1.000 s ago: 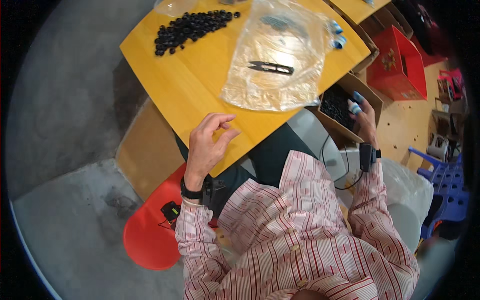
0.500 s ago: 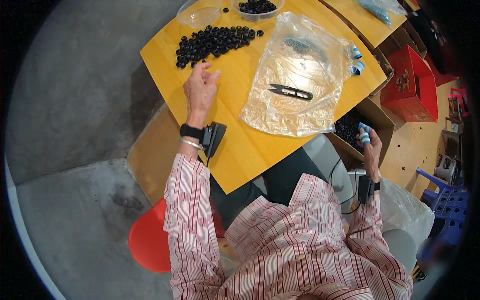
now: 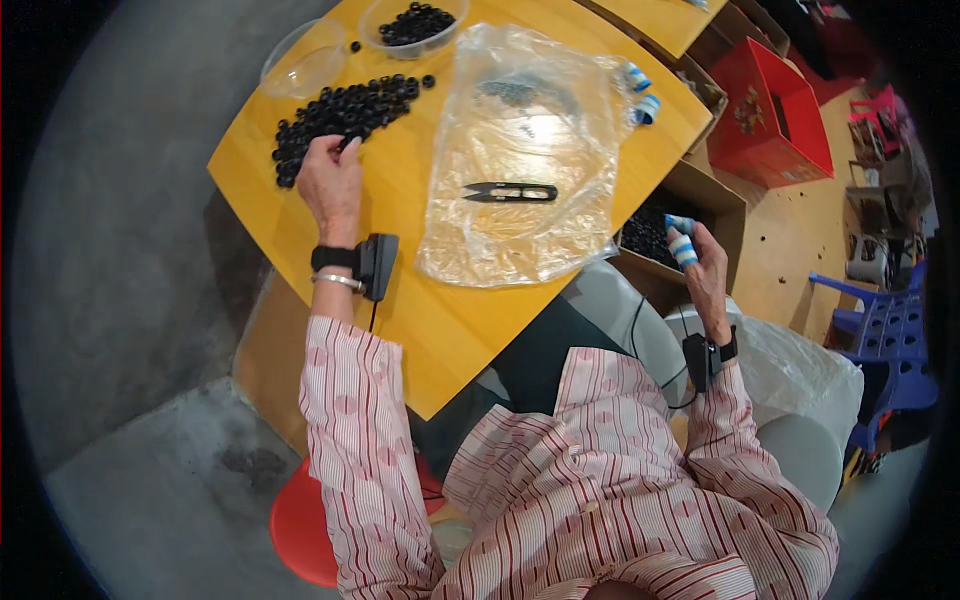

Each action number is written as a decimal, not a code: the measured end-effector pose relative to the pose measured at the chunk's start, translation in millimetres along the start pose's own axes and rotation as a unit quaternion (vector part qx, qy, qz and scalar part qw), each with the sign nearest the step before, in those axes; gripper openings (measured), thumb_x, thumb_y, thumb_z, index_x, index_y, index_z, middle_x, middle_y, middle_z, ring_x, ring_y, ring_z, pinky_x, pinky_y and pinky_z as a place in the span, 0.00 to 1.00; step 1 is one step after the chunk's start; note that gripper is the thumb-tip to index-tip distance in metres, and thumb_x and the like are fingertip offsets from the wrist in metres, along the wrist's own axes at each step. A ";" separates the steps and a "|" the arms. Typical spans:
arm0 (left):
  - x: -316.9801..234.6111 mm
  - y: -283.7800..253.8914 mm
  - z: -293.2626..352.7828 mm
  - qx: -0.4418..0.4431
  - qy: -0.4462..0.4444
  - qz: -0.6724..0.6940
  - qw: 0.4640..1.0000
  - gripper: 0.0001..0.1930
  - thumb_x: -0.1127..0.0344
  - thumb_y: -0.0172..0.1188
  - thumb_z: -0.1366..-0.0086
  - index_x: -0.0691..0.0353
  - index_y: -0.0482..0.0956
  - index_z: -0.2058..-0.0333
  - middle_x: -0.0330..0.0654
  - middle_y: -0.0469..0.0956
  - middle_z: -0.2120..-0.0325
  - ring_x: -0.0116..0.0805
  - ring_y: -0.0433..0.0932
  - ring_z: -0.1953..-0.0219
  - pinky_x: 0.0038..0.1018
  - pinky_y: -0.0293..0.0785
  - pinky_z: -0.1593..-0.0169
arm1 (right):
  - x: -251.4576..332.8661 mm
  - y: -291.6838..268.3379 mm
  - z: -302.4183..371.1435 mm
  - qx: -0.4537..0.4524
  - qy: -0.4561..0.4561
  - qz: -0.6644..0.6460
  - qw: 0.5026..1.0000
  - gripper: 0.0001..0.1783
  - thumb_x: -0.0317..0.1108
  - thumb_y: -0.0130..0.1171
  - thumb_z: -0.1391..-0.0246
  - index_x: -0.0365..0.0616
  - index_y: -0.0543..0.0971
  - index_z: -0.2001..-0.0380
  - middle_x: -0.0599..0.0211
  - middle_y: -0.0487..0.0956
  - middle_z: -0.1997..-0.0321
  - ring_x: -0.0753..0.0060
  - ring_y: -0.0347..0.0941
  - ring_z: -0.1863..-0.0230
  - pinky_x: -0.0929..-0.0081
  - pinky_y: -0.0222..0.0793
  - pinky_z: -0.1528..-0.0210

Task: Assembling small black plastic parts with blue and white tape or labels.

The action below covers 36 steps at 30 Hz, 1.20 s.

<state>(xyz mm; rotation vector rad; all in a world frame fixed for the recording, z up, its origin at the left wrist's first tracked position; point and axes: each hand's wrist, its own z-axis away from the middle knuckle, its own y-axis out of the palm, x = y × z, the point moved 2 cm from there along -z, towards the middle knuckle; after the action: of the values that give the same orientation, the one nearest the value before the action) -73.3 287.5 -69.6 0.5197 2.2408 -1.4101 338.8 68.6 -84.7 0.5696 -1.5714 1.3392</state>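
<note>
My left hand (image 3: 332, 188) is at the near edge of a pile of small black ring-shaped pieces (image 3: 335, 115) on the yellow table (image 3: 420, 335). Its thumb and fingertips close on one black piece. Over a cardboard box (image 3: 728, 225) beside the table, my right hand (image 3: 706, 272) has its thumb and forefinger apart, both wrapped in blue-and-white tape. Nothing shows between them. More small black pieces (image 3: 645, 235) lie in that box. Black thread snips (image 3: 510, 192) rest on a clear plastic bag (image 3: 520, 245), which has small greyish bits inside.
A clear bowl (image 3: 438, 42) of black pieces and a clear lid or shallow bowl (image 3: 290, 70) stand at the far left. Blue-and-white tape rolls (image 3: 645, 110) sit by the bag. To the right are a red box (image 3: 745, 145) and a blue plastic chair (image 3: 895, 330).
The view has shifted, moving the table leftward in the picture. My left fingers have come together at the pile on a black piece. My right hand has lifted clear of the box's pieces, fingers spreading.
</note>
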 end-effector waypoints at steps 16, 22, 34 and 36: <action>-60.4 -42.3 170.0 0.132 -0.125 0.279 0.943 0.08 0.70 0.62 0.42 0.66 0.74 0.65 0.39 0.75 0.75 0.25 0.73 0.74 0.21 0.71 0.68 | 97.4 101.7 -85.5 0.053 -0.324 0.112 0.938 0.12 0.24 0.56 0.52 0.41 0.72 0.61 0.60 0.76 0.63 0.55 0.71 0.59 0.64 0.69 0.58; -60.7 -40.7 168.9 0.163 -0.097 0.252 0.949 0.08 0.73 0.63 0.44 0.65 0.74 0.66 0.37 0.74 0.77 0.23 0.71 0.75 0.20 0.70 0.70 | 90.8 129.0 -103.0 0.024 -0.323 0.193 0.926 0.12 0.25 0.57 0.55 0.40 0.68 0.66 0.58 0.75 0.64 0.52 0.69 0.59 0.59 0.67 0.58; -55.4 -37.7 167.6 0.161 -0.102 0.280 0.941 0.08 0.73 0.63 0.45 0.65 0.75 0.67 0.37 0.74 0.77 0.22 0.71 0.77 0.19 0.70 0.71 | 93.0 134.2 -101.5 -0.005 -0.321 0.225 0.920 0.12 0.24 0.57 0.58 0.40 0.68 0.68 0.58 0.76 0.67 0.52 0.70 0.60 0.59 0.68 0.59; -55.7 -38.0 167.7 0.159 -0.098 0.279 0.942 0.08 0.73 0.63 0.45 0.65 0.75 0.67 0.37 0.74 0.77 0.22 0.71 0.77 0.19 0.70 0.71 | 91.7 133.3 -102.5 -0.002 -0.317 0.216 0.924 0.12 0.24 0.57 0.58 0.40 0.68 0.68 0.58 0.76 0.67 0.52 0.70 0.60 0.59 0.68 0.58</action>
<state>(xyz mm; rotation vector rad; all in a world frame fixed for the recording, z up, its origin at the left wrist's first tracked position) -19.4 115.1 -75.2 0.9812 1.5386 -1.4342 226.1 223.2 -75.2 0.7279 -2.3310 1.5616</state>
